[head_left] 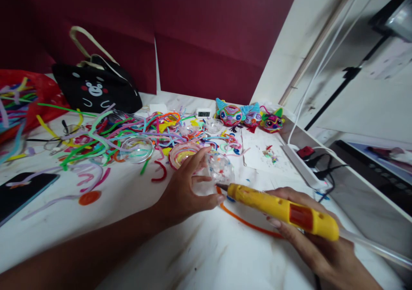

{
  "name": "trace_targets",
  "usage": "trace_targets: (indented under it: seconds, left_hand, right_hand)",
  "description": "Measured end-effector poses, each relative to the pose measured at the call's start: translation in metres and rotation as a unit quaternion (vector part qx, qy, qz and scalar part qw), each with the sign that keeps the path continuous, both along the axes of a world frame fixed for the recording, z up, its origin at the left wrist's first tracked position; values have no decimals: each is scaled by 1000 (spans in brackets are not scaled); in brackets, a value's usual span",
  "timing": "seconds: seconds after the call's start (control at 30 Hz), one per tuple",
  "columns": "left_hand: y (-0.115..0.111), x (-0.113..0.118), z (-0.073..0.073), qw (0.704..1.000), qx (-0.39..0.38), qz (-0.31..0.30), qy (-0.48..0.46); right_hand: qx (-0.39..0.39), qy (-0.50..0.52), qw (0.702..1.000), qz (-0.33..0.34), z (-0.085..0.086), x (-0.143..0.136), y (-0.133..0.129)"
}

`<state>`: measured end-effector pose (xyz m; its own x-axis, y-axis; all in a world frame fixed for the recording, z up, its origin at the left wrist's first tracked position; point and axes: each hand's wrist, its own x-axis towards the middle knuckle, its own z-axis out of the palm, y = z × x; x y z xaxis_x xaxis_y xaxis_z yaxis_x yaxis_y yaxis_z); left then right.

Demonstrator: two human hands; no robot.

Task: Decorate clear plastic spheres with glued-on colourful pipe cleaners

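Note:
My right hand (317, 242) is wrapped round a yellow hot glue gun (267, 204), with a clear glue stick (373, 245) coming out of its back end. The gun's nozzle points left, close to a clear plastic piece (220, 168) with coloured specks. Thumb and fingers of my left hand (186, 180) curve round the near left edge of that piece and grip it. An orange pipe cleaner (244, 223) runs from beside the nozzle to under the gun. Just beyond my left hand lies a round disc (177, 154) of coiled coloured strips, partly hidden by the fingers.
Tangled pipe cleaners (109, 131) cover the table's left and middle, with a clear dish (137, 149) among them. Three decorated fish-like heads (230, 114) stand at the back near a small clock (203, 113). A phone (24, 191) lies left; a power strip (304, 165) borders the right.

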<state>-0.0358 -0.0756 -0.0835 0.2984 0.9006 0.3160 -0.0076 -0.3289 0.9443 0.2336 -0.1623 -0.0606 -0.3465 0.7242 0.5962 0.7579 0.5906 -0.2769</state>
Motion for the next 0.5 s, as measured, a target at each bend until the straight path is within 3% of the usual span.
trace_targets:
  seconds: [0.5]
  left_hand:
    - [1,-1,-1,1000,-3,-7,-5]
  right_hand:
    - [-20,11,1000,-4,-5,3,-2]
